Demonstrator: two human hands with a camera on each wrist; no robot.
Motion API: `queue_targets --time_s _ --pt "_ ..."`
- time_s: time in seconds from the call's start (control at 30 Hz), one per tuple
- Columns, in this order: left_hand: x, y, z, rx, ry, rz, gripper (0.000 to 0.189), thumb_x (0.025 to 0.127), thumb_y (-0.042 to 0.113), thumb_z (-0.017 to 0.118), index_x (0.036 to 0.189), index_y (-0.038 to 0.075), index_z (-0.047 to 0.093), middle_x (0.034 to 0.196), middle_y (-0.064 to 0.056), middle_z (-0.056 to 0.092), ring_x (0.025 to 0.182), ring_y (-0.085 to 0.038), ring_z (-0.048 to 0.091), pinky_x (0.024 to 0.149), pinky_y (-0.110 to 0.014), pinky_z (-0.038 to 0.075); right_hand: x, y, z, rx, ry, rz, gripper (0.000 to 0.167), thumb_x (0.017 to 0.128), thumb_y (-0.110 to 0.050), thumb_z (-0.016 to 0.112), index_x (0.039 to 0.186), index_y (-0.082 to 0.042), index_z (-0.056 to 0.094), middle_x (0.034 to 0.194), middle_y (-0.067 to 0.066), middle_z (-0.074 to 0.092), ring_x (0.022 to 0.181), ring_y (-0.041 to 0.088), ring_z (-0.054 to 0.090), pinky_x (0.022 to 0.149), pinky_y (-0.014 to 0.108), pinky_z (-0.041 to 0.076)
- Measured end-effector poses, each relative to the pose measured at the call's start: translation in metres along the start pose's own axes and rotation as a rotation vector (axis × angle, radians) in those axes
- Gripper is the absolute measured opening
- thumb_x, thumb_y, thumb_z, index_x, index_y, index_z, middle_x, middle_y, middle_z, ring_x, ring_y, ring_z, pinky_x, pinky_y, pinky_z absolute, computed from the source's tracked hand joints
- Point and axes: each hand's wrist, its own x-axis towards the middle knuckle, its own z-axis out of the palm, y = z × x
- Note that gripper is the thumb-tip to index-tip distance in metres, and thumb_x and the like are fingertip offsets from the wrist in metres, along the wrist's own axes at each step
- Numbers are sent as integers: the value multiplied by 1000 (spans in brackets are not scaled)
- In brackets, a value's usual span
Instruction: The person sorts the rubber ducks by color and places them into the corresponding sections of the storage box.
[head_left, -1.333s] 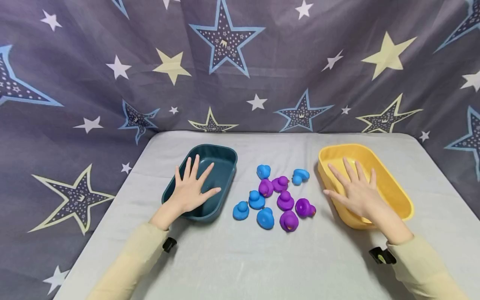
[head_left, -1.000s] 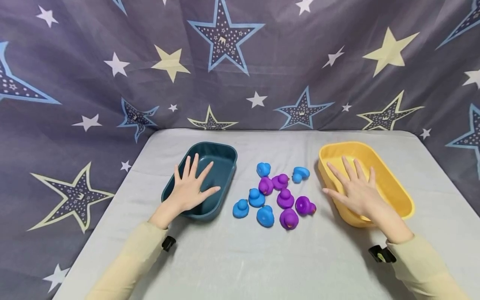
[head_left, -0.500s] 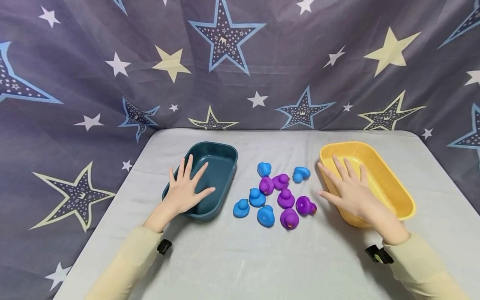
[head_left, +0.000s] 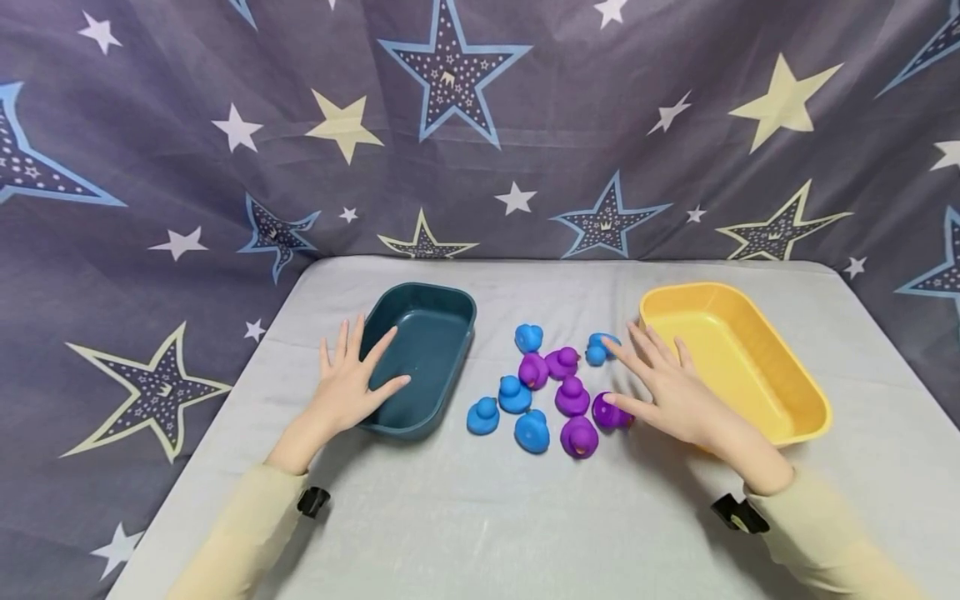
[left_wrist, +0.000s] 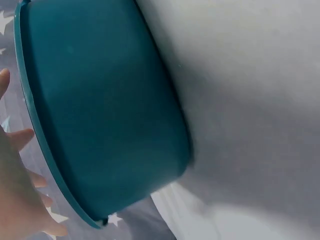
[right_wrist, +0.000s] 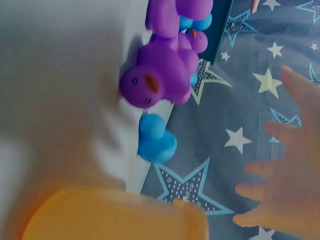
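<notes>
My left hand [head_left: 345,392], fingers spread, hovers at the left rim of a dark teal bin [head_left: 423,342] and holds nothing. In the left wrist view the side of that teal bin [left_wrist: 105,110] fills much of the picture. My right hand [head_left: 671,392] is spread above the table between a yellow bin [head_left: 750,358] and the ducks. Its thumb and index finger overlap a tipped purple rubber duck [head_left: 606,412] and a blue rubber duck [head_left: 596,353] in the head view. The right wrist view shows the purple duck [right_wrist: 160,75] apart from my fingers.
Several blue rubber ducks, such as one [head_left: 482,417] at the left, and several purple ones, such as one [head_left: 579,438] at the front, lie clustered between the bins. A pale cloth [head_left: 465,533] covers the table. A star-patterned curtain [head_left: 570,125] hangs behind.
Both hands have moved left: the left hand from over the teal bin to its left rim, the right hand from over the yellow bin toward the ducks. The ducks and bins have not moved.
</notes>
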Motion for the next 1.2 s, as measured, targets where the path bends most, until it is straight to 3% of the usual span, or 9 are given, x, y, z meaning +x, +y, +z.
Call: queue_targets --time_s 0.3,0.5,0.83,1.07,1.2 --pt "-9 -11 -1 -90 68 16 67 83 48 54 139 22 28 146 -17 1 132 -35 -9 96 -62 -4 10 -15 10 67 19 -96 68 81 -45 59 138 -19 31 142 20 20 130 35 15 100 58 2" --pt "-14 -20 -1 -165 111 8 63 84 41 56 137 19 33 144 -21 7 132 -37 -2 97 -61 0 13 -25 18 161 -14 -102 67 81 -42 60 137 -19 32 142 19 20 128 40 17 99 60 10" --pt "-21 -35 -2 -270 113 -50 59 85 33 57 137 15 34 142 -24 15 126 -46 14 93 -64 12 20 -40 28 279 -50 -148 67 79 -31 65 137 -16 34 139 20 27 123 38 31 91 54 33" --pt "-26 -42 -4 -336 101 -84 56 89 30 53 137 12 31 139 -25 20 124 -45 21 91 -63 21 25 -43 38 341 -54 -179 68 77 -30 68 135 -14 36 134 14 38 120 30 39 92 48 36" --pt "-27 -46 -3 -353 130 -64 53 89 24 53 136 9 33 135 -25 29 122 -42 28 92 -58 25 27 -45 43 362 -80 -202 66 78 -32 67 134 -11 38 132 12 42 121 28 39 93 46 36"
